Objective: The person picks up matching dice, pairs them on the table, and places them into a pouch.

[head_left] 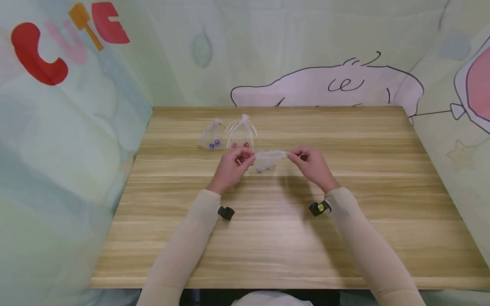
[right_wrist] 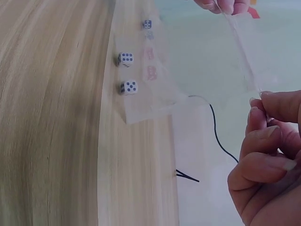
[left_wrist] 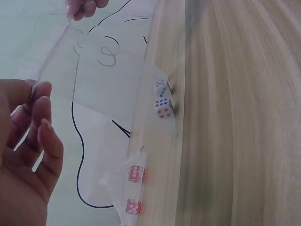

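Observation:
Between my two hands a sheer white pouch [head_left: 269, 157] is stretched wide along its top edge. My left hand [head_left: 232, 166] pinches one upper corner between thumb and index finger, the other fingers loosely bent. At the opposite corner my right hand [head_left: 311, 165] pinches the same edge. Two white dice [left_wrist: 163, 108] with dark and red dots lie at the bottom of the pouch, low over the tabletop. Through the sheer cloth in the right wrist view, red dice [right_wrist: 151, 72] and a blue die [right_wrist: 147, 24] show behind it.
Behind my left hand, a sheer pouch with two red dice [head_left: 240, 132] stands with its top gathered and its strings loose. Left of it is a similar pouch with two blue dice [head_left: 210, 135]. The wooden table [head_left: 268, 238] meets a printed cloth backdrop [head_left: 172, 55].

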### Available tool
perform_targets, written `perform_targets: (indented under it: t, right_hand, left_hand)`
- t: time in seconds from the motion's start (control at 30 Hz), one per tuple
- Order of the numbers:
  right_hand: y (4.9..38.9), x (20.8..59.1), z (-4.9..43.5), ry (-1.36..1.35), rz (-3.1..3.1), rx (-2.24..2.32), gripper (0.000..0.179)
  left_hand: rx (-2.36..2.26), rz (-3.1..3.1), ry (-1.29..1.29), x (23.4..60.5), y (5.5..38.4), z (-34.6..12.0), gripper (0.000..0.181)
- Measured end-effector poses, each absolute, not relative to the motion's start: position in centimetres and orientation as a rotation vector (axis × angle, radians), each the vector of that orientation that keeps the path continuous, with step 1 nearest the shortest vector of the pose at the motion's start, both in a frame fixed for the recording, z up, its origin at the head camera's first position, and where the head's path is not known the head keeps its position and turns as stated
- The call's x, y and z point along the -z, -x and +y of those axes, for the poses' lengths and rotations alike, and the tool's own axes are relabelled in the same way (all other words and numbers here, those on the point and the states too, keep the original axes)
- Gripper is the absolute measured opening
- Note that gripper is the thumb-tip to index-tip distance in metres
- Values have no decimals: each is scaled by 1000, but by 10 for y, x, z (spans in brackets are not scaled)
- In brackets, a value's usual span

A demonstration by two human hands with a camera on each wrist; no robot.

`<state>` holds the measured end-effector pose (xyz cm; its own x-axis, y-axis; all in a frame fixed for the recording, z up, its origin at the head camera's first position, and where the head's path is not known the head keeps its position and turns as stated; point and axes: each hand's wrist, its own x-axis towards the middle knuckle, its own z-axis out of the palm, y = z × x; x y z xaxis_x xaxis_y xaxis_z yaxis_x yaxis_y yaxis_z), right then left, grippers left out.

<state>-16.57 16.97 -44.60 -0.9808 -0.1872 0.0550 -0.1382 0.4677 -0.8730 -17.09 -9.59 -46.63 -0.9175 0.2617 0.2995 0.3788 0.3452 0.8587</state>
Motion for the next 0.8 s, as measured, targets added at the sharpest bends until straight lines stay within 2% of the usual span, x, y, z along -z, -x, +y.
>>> perform_targets:
  t: [0.8]
  right_hand:
    - [164, 445, 186, 282, 2697, 1444, 24]
  left_hand:
    - [1610, -2421, 537, 462, 177, -114, 15]
